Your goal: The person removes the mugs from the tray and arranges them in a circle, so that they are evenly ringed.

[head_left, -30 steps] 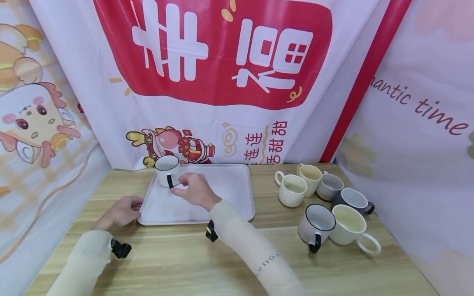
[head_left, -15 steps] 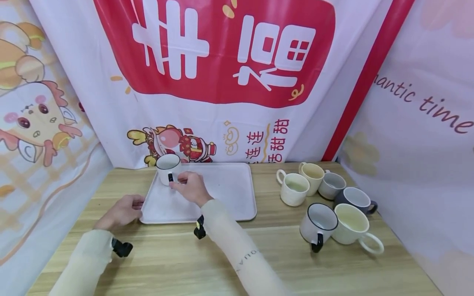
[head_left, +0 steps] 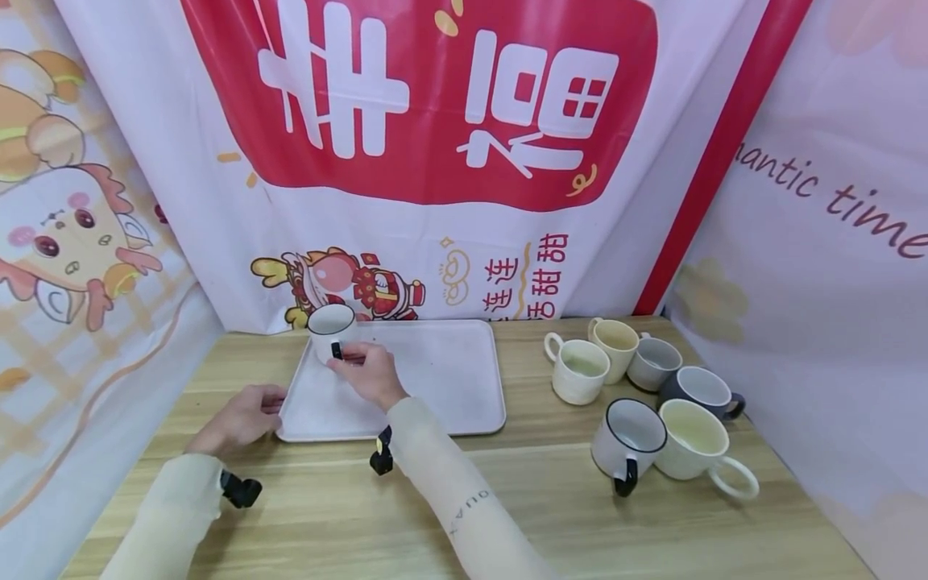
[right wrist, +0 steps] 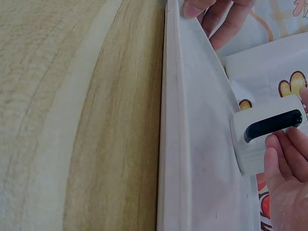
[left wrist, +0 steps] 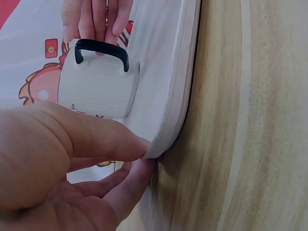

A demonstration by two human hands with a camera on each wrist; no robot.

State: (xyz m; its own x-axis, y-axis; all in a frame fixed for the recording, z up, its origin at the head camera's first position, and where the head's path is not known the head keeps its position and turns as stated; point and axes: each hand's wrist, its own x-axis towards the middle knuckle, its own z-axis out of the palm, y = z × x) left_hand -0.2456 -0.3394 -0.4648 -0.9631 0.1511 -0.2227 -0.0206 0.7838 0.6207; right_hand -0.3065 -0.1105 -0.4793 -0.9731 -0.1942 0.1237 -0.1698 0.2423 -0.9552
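A white mug (head_left: 322, 341) with a black rim and black handle (right wrist: 272, 126) stands upright on the left rear part of a pale rectangular tray (head_left: 442, 379). My right hand (head_left: 370, 375) is at the mug's handle side, with thumb and fingers on either side of the handle. Part of the handle is hidden by fingers in the head view. At the tray's front left corner, my left hand (head_left: 242, 415) pinches the rim. Its thumb (left wrist: 115, 139) lies on top while fingers reach underneath, as the left wrist view shows.
On the right stand several mugs: a cream one (head_left: 581, 370), a yellowish one (head_left: 613, 346), a grey one (head_left: 654, 362), a dark grey one (head_left: 702, 391), a large cream one (head_left: 692, 443) and a white black-rimmed one (head_left: 627, 443). A printed curtain (head_left: 464, 242) borders the wooden table (head_left: 406, 515).
My right forearm has swung left and the fingers have come closer around the handle. The mug stays at the same spot on the tray. My left hand keeps its place.
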